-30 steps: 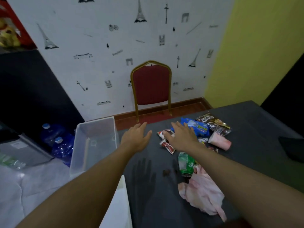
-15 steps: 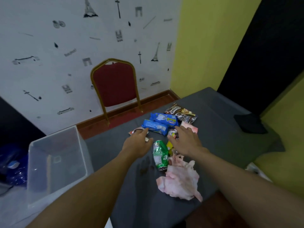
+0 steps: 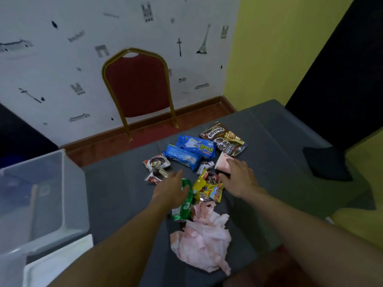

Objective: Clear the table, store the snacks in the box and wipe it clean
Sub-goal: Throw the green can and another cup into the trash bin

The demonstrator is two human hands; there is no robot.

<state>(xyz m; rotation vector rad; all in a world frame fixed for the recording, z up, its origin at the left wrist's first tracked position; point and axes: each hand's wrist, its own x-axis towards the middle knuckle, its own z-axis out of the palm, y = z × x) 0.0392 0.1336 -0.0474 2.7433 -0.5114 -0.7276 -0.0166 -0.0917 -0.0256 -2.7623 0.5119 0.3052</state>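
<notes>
Within the last second both hands have come across from the box side of the pile to its middle. The left hand [image 3: 172,190], which was over bare counter [image 3: 124,195], now hovers palm down over the green can [image 3: 185,204] with its fingers loosely spread and holding nothing. The right hand [image 3: 238,179] has left the torn wrappers [image 3: 156,167]; its fingers are straight, their tips on the pink cup [image 3: 222,164], with no grip closed yet.

Nothing has gone into the clear plastic box [image 3: 68,183], which stands off the counter's left edge, well apart from the pile. So this looks like the very start of clearing, with a two-handed pickup of can and cup the likely first step.

The can lies on its side, its long axis running almost straight away from the person, the far end leaning a little right and half hidden under the left hand. The cup also lies on its side, long axis from far left to near right, its free end toward the blue biscuit packets [image 3: 183,157]. Whether that end is rim or base I cannot tell.
</notes>
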